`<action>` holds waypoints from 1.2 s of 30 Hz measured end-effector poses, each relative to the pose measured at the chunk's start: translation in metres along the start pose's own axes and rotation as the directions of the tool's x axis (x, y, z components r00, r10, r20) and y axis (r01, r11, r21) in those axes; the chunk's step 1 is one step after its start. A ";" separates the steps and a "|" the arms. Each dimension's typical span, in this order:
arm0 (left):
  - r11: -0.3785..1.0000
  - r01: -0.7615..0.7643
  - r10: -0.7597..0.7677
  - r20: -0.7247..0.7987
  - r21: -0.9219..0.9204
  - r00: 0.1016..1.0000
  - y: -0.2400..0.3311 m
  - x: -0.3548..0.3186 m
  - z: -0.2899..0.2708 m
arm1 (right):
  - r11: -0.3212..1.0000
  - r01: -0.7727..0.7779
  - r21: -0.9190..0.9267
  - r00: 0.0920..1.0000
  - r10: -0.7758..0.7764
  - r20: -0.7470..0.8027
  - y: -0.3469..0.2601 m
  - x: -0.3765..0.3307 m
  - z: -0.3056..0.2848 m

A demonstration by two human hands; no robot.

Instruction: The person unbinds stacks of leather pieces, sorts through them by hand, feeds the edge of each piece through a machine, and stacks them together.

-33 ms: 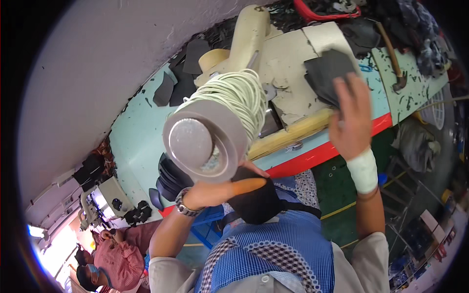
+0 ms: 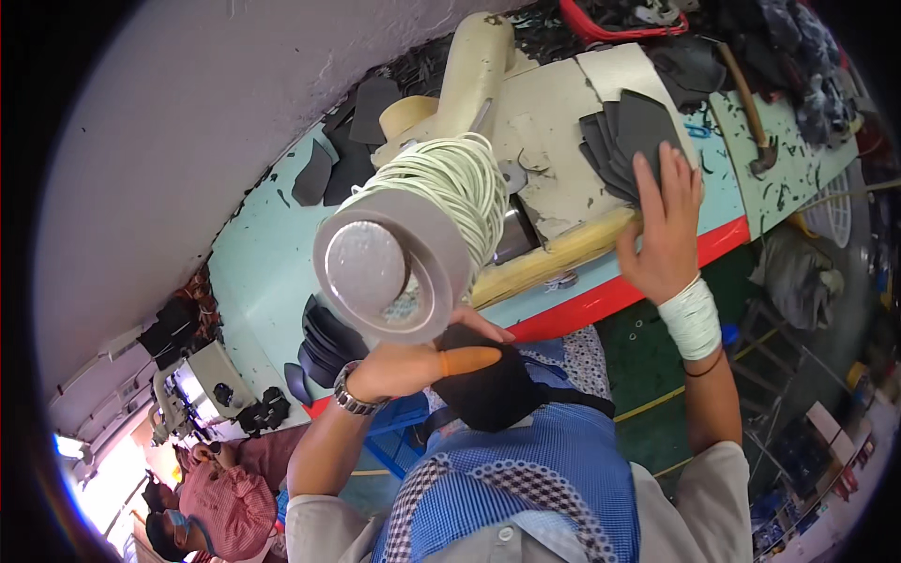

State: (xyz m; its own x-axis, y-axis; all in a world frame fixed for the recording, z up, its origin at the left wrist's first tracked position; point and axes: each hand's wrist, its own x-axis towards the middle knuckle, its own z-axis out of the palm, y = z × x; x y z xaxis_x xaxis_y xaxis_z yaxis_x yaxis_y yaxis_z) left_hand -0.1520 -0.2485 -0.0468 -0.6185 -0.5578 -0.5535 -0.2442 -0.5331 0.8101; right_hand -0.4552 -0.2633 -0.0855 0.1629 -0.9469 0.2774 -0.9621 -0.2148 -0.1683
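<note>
Clock centred mid-scene, 12 away from worker. Right hand [image 2: 664, 230] at 2 o'clock: fingers loosely spread, tips on a fan of dark grey panels [image 2: 648, 127]; whether it grips one, can't tell. Left hand [image 2: 399, 372] at 7: looks pinched on a black piece [image 2: 488, 392], at about 5:30 against the blue apron [image 2: 526, 469], orange finger cover [image 2: 472, 362] lying across it.

To do this well, I'd say: work the top panel alone with light fingertips, don't drag the layers under it, hold the left pinch firm so the black piece can't slip.

Panels: matt, flat, thin, probably stiffish, pointed corners, overlapped like cards on the pale board [image 2: 554, 103], just beyond the yellow strip [image 2: 563, 263]. Black piece: darker, rounded outline; one layer or several, can't tell.
</note>
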 end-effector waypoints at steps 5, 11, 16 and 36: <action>0.999 -0.009 0.000 -0.178 -0.053 0.984 -0.005 -0.010 0.001 | 0.463 -0.324 0.825 0.919 -0.052 0.391 -0.091 -0.047 -0.035; 0.931 -0.202 0.116 -0.278 -0.305 0.953 -0.011 -0.016 0.000 | 0.070 -0.655 0.752 0.749 -0.071 0.659 -0.109 -0.063 -0.022; 0.940 0.110 -0.181 -0.199 -0.323 0.963 0.007 -0.010 -0.014 | -0.110 -0.659 0.744 0.752 -0.107 0.650 -0.129 -0.070 -0.022; 0.955 -0.011 -0.069 -0.258 -0.296 0.964 -0.009 0.011 -0.059 | -0.270 -0.877 0.399 0.424 -0.041 0.905 -0.149 -0.037 -0.015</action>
State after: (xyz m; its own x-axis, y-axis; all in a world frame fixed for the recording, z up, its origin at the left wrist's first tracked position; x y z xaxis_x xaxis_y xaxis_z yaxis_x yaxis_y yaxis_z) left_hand -0.1130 -0.2874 -0.0715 -0.3868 -0.6646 -0.6393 -0.0058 -0.6915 0.7224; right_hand -0.3208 -0.1930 -0.0559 0.3064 -0.6093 -0.7313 0.2041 0.7925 -0.5748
